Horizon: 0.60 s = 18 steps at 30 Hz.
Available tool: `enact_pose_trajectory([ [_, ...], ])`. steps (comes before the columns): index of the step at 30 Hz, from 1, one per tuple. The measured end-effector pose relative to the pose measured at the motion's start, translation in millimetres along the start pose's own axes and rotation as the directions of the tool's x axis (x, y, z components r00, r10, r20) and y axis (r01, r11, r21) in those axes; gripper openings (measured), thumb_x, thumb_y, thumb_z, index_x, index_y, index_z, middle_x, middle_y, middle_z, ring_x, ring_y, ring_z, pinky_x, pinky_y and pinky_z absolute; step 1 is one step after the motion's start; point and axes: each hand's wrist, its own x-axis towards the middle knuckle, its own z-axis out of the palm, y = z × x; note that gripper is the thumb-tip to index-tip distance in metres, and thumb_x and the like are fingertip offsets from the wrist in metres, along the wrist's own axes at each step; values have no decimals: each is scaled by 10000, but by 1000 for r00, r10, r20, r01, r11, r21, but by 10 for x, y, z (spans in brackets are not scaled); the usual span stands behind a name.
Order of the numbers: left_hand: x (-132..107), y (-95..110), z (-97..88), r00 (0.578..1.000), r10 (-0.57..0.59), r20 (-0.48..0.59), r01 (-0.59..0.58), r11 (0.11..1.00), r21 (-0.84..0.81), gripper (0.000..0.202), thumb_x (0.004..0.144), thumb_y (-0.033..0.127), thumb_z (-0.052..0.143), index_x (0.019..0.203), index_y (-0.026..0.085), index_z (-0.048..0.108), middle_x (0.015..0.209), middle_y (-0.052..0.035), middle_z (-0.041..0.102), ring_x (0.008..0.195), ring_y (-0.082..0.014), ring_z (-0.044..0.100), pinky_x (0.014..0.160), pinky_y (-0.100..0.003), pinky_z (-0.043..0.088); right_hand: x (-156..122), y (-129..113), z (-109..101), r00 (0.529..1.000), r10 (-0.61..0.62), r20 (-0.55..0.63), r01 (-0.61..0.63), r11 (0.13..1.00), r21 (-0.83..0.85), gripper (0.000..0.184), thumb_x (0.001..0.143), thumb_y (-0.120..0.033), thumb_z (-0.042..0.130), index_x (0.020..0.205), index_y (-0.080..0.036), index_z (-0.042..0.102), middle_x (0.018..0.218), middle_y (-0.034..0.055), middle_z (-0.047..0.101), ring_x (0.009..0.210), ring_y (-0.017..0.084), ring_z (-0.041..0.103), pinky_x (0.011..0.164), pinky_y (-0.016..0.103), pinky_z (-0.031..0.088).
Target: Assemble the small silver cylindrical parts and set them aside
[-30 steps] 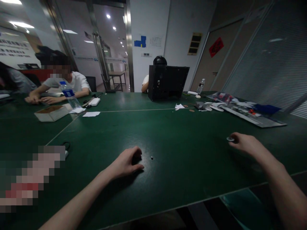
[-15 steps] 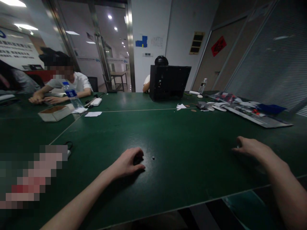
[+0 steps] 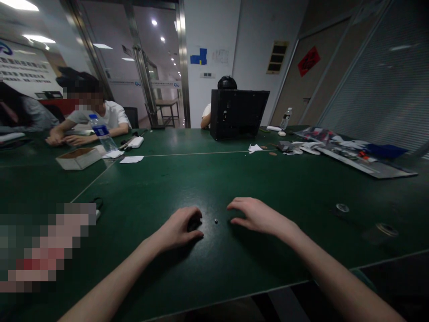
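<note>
While the person's left hand and right hand rest palm-down on a dark green work table, a tiny round metal piece sits on the surface between them, nearer the left hand and touching neither. The left hand is curled into a loose, half-closed shape, with something dark just under its fingers; that may be an object or only shadow, so its grip cannot be told. The right hand is open, with its fingers spread and lightly arched, and it holds nothing. Further right lie two flat ring-shaped metal discs, well apart from the hands. A piece this small and dark against green is best handled slowly, with the fingertips and in good light.

Toward the far left stands a shallow open cardboard box; its brown inside shows, but any contents are hidden from this angle. Beyond it stands a clear water bottle with a blue label, its liquid level hard to judge. A seated co-worker's hands rest on the table beyond the box, separate from the person's own.
</note>
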Motion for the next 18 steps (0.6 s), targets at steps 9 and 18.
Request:
enact_pose_trajectory([
  [9,-1,19,0,1000,20,0,-20,999,42,361,764,356,660,1071,195,559,1021,-48,617,916,-212,563,790,-329,439,457,31,308,974,-139,177,66,929,365,289,754,-334,685,987,-167,646,855,19,634,723,128,552,601,216,417],
  [18,10,49,-23,1000,17,23,-18,998,53,351,772,360,639,1065,186,555,1041,-61,616,938,-221,563,831,-346,439,388,-22,498,994,-108,-15,104,898,427,144,814,-257,616,906,-161,673,804,20,632,696,121,545,641,230,406],
])
